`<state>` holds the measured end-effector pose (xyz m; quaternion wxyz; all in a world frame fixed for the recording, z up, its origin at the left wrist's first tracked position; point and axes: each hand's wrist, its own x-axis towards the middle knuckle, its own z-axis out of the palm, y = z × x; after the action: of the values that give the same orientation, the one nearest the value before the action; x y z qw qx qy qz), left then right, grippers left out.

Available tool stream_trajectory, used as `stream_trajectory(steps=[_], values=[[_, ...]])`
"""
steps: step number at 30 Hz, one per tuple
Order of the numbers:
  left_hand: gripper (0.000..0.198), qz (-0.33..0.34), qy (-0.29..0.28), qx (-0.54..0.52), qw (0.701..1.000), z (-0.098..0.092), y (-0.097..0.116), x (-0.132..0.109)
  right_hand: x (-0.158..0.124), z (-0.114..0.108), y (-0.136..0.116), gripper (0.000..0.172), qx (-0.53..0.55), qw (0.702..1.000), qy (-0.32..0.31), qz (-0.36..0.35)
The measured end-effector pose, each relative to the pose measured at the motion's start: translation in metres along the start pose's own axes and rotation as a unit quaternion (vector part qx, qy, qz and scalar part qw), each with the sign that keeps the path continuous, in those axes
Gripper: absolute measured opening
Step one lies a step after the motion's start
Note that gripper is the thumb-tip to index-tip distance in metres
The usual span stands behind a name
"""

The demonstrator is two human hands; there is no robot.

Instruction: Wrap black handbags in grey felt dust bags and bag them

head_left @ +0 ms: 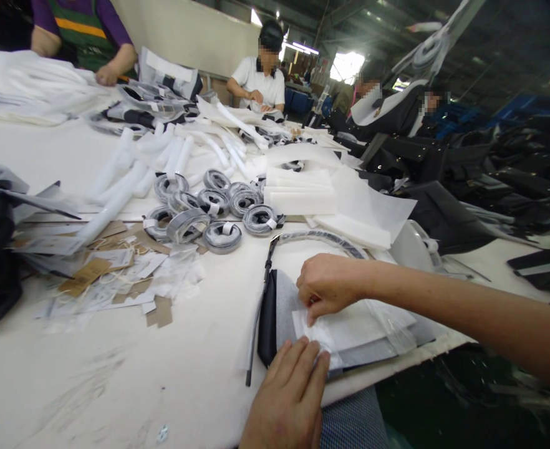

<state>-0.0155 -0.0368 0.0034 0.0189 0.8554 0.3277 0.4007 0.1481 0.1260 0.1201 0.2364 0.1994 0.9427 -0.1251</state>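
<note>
**Fingertips [316, 304] pinching white sheet at table edge**

Right hand [328, 284]: thumb and forefinger closed on white sheet [345, 327], possibly inside clear film; glare, unsure. Left hand [289, 390]: fingers flat, spread, pressing its near corner. Sheet lies on grey pouch [284, 296], near table [163, 374] edge. Judgement: hold left as anchor, draw evenly, avoid creasing.

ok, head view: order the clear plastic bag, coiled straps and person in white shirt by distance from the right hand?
1. clear plastic bag, touching, under the right hand's fingers.
2. coiled straps, mid-table, up and left.
3. person in white shirt, far end of the table.
</note>
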Motion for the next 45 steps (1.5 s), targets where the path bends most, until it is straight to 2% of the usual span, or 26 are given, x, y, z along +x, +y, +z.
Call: stream_trajectory(steps=[7,13,17,21,26,29,31,32,34,36,38,42,45], values=[[0.039,-0.019,-0.012,0.034,0.999,0.002,0.003,-0.003,0.001,-0.001,-0.001,0.028,-0.017,1.000,0.000,0.003],[0.039,0.070,0.004,0.074,0.995,0.007,-0.004,-0.007,0.011,-0.005,-0.004,0.039,-0.064,0.997,-0.022,0.023],[0.040,0.088,0.006,0.080,0.993,0.011,-0.007,-0.010,0.026,-0.002,0.007,0.051,-0.065,0.995,-0.059,0.056],[0.042,0.078,0.000,0.085,0.993,0.014,-0.009,-0.011,0.041,0.008,0.028,0.054,-0.003,0.994,-0.062,0.095],[0.042,0.088,-0.011,0.118,0.989,0.012,-0.009,-0.010,0.042,0.019,0.054,0.046,0.147,0.975,-0.020,0.166],[0.041,0.084,-0.015,0.132,0.988,0.011,-0.007,-0.008,0.022,0.018,0.058,0.038,0.150,0.964,0.061,0.210],[0.040,0.077,-0.008,0.130,0.988,0.011,-0.004,-0.007,0.002,0.020,0.047,0.040,0.141,0.951,0.126,0.243],[0.040,0.071,-0.005,0.126,0.989,0.011,-0.003,-0.006,-0.009,0.023,0.037,0.045,0.144,0.946,0.155,0.247],[0.041,0.056,-0.008,0.111,0.992,0.010,0.000,-0.006,-0.026,0.033,0.012,0.070,0.175,0.944,0.182,0.211],[0.042,0.044,-0.014,0.093,0.995,0.009,0.002,-0.007,-0.036,0.046,-0.011,0.097,0.222,0.945,0.171,0.167],[0.043,0.040,-0.015,0.080,0.996,0.007,0.002,-0.007,-0.036,0.057,-0.022,0.109,0.256,0.943,0.146,0.155],[0.042,0.040,-0.016,0.079,0.996,0.004,0.001,-0.006,-0.019,0.065,-0.008,0.121,0.268,0.938,0.115,0.187],[0.041,0.037,-0.003,0.093,0.995,0.008,0.002,-0.008,-0.010,0.064,0.006,0.118,0.265,0.938,0.114,0.194]])
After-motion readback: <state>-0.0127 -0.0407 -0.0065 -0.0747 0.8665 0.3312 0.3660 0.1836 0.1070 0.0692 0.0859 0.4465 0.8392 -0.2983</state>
